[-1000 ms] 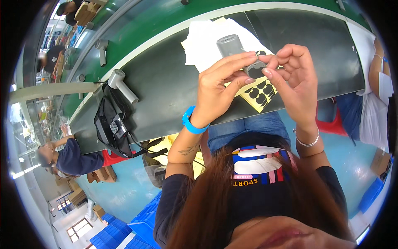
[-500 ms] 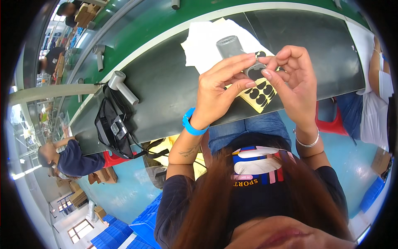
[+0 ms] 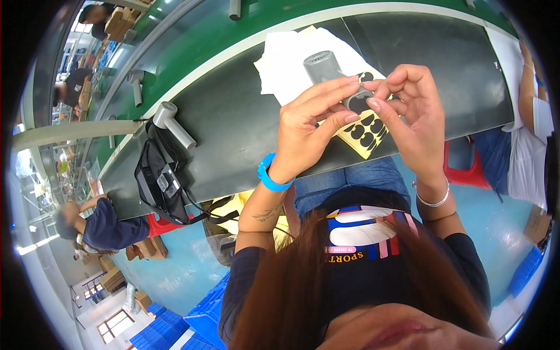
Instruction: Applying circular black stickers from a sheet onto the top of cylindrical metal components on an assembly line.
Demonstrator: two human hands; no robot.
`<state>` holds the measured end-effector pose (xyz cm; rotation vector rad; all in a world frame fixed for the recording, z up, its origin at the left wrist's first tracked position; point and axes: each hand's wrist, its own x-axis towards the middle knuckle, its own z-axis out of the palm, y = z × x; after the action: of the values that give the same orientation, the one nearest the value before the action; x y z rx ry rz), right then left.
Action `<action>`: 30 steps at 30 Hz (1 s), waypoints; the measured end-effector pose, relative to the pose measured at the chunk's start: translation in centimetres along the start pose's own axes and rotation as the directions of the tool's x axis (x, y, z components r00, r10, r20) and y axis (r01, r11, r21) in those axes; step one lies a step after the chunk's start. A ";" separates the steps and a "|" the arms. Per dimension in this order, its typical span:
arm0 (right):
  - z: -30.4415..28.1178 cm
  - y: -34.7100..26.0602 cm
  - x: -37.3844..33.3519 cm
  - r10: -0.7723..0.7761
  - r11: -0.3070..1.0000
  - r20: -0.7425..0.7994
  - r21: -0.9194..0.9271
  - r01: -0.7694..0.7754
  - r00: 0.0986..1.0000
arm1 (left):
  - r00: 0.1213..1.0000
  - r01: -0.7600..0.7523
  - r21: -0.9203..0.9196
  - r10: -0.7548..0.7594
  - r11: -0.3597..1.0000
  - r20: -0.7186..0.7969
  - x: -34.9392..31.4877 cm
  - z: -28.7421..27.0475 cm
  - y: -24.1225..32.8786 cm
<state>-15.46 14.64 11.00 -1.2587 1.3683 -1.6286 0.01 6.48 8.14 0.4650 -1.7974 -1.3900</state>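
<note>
A grey hair dryer [image 3: 324,69] is held above the dark table [image 3: 233,122], its round grille end pointing away from me. My left hand [image 3: 309,125], with a blue wristband, wraps the dryer from the left, fingers stretched across it. My right hand [image 3: 411,114], wearing a silver bracelet, pinches the dryer's near end with its fingertips. A yellow sheet of black round stickers [image 3: 364,137] lies just under both hands; whether a hand holds it I cannot tell. A white cloth [image 3: 286,55] is spread beneath the dryer.
A second grey hair dryer [image 3: 172,122] lies at the table's left, beside a black bag with cables [image 3: 160,184]. Another dryer [image 3: 137,81] sits on the green belt [image 3: 192,52]. A co-worker [image 3: 525,134] sits at right and another person [image 3: 99,227] at lower left. There is a red stool [image 3: 461,169].
My fingertips have shifted slightly on the dryer. Both hands stay in the same place above the sticker sheet.
</note>
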 end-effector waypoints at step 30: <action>-0.6 0.6 0.6 -0.132 0.917 -0.073 -0.388 0.094 0.988 | 0.983 0.181 -0.173 -0.181 0.968 0.015 -0.3 -0.1 0.9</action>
<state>-16.24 14.15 10.61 -1.5215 1.7684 -1.5635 0.41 6.96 8.85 0.5469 -1.6480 -1.6558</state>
